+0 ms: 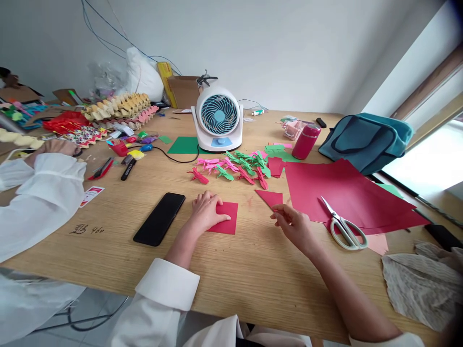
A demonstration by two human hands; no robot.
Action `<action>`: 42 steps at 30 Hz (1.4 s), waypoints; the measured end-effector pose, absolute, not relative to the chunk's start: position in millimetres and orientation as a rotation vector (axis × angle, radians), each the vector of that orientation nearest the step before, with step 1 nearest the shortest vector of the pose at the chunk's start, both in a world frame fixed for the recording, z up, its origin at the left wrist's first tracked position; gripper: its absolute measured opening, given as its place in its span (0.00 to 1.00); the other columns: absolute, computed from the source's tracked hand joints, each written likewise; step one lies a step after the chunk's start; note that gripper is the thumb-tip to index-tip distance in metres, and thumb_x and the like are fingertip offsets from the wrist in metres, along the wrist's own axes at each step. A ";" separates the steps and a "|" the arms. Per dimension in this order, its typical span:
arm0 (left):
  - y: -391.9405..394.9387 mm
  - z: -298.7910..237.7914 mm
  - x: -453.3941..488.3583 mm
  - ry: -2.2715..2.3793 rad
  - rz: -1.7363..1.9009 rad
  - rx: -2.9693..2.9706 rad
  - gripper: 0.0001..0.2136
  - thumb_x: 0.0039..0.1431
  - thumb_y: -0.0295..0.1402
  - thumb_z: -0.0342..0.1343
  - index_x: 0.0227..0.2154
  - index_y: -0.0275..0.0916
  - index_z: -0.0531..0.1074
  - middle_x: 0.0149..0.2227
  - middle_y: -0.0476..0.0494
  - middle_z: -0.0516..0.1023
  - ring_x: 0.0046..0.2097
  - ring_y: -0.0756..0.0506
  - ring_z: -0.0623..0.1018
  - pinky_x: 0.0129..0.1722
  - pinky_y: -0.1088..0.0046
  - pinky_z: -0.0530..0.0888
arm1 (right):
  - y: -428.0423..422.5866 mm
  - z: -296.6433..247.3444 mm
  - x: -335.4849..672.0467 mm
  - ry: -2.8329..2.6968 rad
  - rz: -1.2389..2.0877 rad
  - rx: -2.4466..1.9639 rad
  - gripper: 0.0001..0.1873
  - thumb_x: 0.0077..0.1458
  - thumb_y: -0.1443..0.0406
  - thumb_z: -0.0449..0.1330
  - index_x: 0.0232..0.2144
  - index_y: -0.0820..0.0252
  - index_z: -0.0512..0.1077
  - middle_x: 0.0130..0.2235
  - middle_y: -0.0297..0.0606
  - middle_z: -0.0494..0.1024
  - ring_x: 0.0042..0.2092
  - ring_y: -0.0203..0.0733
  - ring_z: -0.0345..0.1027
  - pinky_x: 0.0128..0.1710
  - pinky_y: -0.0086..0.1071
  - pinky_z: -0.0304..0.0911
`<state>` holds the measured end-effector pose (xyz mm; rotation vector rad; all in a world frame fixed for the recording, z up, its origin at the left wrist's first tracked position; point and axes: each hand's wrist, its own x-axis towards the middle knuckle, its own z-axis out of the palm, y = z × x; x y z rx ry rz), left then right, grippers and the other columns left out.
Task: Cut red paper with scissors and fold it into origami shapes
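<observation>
My left hand (207, 212) rests on a square of red paper (230, 224) on the table, thumb and fingers apart and pressing it down. My right hand (292, 225) is closed at the lower corner of a red paper triangle (273, 196); its fingertips hide that corner. A black phone (159, 219) lies just left of my left hand. Beyond both hands is a cluster of small folded paper figures (246, 166) in green, pink and red. White-handled scissors (345, 233) lie to the right of my right hand, partly over large red paper sheets (318, 185).
A white fan (219, 115) stands behind the figures. At the right are a red bottle (306, 141), a teal bag (365, 140) and crumpled cloth (423, 284). Another person's white sleeve (54, 193) reaches in from the left, near egg trays (119, 108) and a black marker (128, 169).
</observation>
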<state>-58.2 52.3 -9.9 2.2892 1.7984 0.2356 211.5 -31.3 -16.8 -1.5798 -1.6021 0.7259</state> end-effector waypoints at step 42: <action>33.0 -33.7 -21.1 1.491 0.487 2.431 0.37 0.41 0.49 0.68 0.56 0.47 0.66 0.56 0.39 0.67 0.54 0.33 0.66 0.55 0.54 0.64 | -34.8 -35.5 182.1 -2.149 0.323 -1.598 0.36 0.52 0.55 0.64 0.60 0.58 0.61 0.57 0.49 0.68 0.58 0.59 0.62 0.57 0.53 0.61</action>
